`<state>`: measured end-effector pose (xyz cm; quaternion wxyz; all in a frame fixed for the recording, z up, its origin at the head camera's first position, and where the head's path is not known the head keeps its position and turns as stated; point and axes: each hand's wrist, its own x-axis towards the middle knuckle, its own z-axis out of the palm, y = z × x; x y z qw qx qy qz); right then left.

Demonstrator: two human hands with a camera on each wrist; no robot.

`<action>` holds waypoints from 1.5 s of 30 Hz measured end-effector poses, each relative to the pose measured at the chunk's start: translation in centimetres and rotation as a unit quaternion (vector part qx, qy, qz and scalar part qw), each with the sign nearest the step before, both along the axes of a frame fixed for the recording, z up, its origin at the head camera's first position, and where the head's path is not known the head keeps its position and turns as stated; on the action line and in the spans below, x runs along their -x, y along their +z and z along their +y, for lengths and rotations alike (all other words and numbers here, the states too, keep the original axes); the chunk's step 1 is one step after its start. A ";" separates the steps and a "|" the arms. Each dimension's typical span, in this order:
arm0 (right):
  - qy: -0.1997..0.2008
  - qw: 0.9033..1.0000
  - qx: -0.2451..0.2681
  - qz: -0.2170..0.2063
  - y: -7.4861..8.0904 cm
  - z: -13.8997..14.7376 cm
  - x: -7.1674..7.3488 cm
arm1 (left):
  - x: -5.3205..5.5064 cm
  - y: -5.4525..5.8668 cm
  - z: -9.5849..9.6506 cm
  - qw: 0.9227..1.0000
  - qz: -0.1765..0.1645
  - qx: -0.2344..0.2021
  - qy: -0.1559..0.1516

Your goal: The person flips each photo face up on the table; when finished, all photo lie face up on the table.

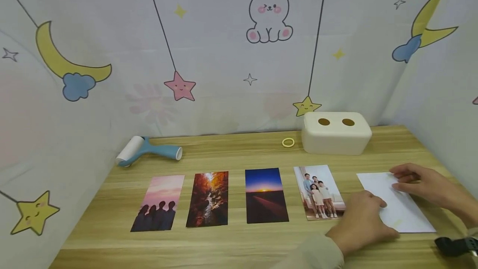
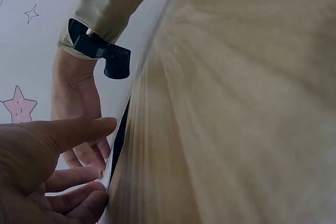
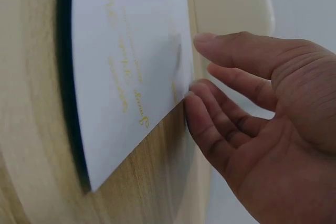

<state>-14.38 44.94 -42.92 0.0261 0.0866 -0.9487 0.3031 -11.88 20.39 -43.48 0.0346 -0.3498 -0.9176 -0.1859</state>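
Observation:
A white sheet (image 1: 396,204) with yellow lettering on its upper face lies at the right end of a row of photos. My left hand (image 1: 364,221) is at its left side, fingertips touching the edge and thumb extended near the front corner. At the far right edge, my right hand (image 1: 423,184) touches the sheet with its fingertips, thumb held apart from it in the right wrist view. A dark strip (image 3: 67,77) shows along one edge under the sheet; I cannot tell whether it is shadow or another layer. The family photo (image 1: 320,192) is just left of my left hand.
To the left lie a sunset photo (image 1: 267,195), an autumn stream photo (image 1: 208,199) and a silhouette photo (image 1: 158,203). Behind them are a blue-handled lint roller (image 1: 149,150), a yellow ring (image 1: 288,143) and a cream box (image 1: 336,136) with two holes. Printed cloth (image 1: 224,53) surrounds the wooden table.

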 end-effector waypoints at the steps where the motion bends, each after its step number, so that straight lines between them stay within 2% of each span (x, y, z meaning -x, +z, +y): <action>1: -0.002 1.000 -0.001 -0.001 0.0 0.0 0.0 | 0.0 0.1 0.1 1.000 0.011 0.013 -0.003; 4: -0.004 1.000 -0.001 0.003 0.0 0.1 -0.1 | -0.2 0.2 0.4 0.998 0.040 0.041 -0.005; 7: -0.004 1.000 -0.003 0.010 -0.1 0.0 -0.1 | -0.4 0.1 0.5 0.997 0.055 0.048 0.000; 14: -0.010 1.000 -0.007 0.009 -0.2 0.1 -0.1 | -0.2 0.1 0.6 0.997 0.059 0.039 0.004; 18: -0.017 1.000 -0.014 0.010 -0.1 0.7 -0.2 | 0.1 0.3 0.5 0.999 0.040 0.020 -0.006; 22: -0.017 1.000 -0.009 0.025 -0.4 1.5 -0.5 | 0.5 0.3 0.2 1.000 -0.007 -0.008 -0.008; 27: 0.000 1.000 -0.017 0.008 -0.3 2.7 -0.9 | 0.8 0.3 0.0 0.998 -0.048 -0.044 -0.008; 31: 0.005 0.999 -0.032 -0.038 0.3 3.7 -1.3 | 0.9 0.4 -0.1 0.996 -0.058 -0.067 -0.006; 36: 0.022 0.995 -0.010 -0.097 0.7 4.3 -1.6 | 0.9 0.5 -0.1 0.995 -0.069 -0.078 -0.001; 41: 0.068 0.993 0.015 -0.099 0.5 4.7 -1.7 | 1.0 0.4 -0.1 0.995 -0.059 -0.079 -0.001; 45: 0.077 0.992 0.023 -0.099 0.4 4.8 -1.7 | 1.0 0.3 -0.3 0.996 -0.048 -0.076 -0.004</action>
